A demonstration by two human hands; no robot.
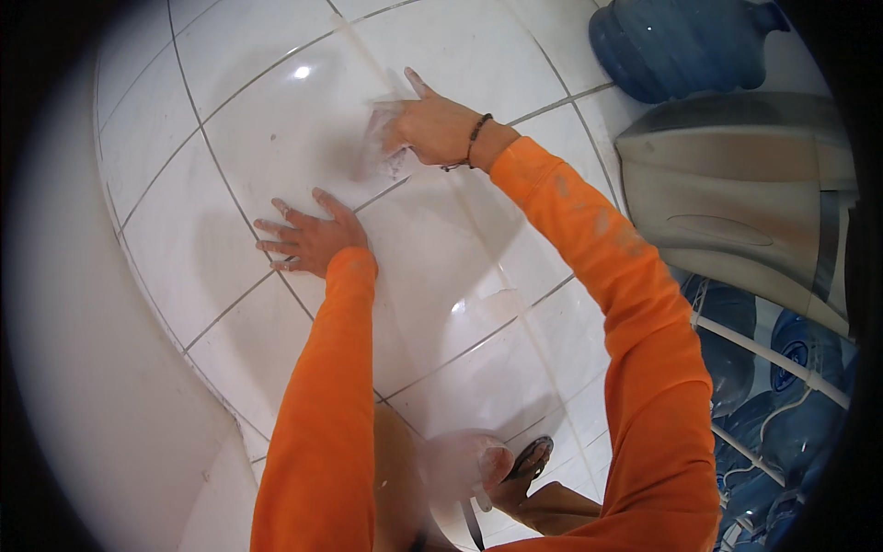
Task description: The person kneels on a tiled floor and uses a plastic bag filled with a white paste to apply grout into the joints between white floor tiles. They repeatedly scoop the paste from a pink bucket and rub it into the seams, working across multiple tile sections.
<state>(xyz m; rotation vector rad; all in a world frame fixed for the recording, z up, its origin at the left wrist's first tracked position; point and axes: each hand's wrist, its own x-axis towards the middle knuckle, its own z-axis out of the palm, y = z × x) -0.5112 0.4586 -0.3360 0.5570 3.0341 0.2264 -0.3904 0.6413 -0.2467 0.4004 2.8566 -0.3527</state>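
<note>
My left hand (pixel 313 241) lies flat on the white tiled surface (pixel 432 304), fingers spread and holding nothing. Farther ahead and to the right, my right hand (pixel 440 127) presses down with its thumb stretched out. A pale, whitish thing (pixel 384 147), perhaps a cloth, shows under its fingers, too smeared to make out. Those fingers are mostly hidden or blurred. A dark beaded bracelet (pixel 475 138) circles the right wrist. Both orange sleeves (pixel 322 396) reach down to the wrists, and the right one has pale smudges.
A blue water jug (pixel 685 46) is at the upper right, beside a grey plastic casing (pixel 727 184). Several more jugs (pixel 796 432) fill a white rack (pixel 773 357) below. A plain white wall (pixel 129 396) curves along the left. A foot in a dark sandal (pixel 532 457) shows near the bottom.
</note>
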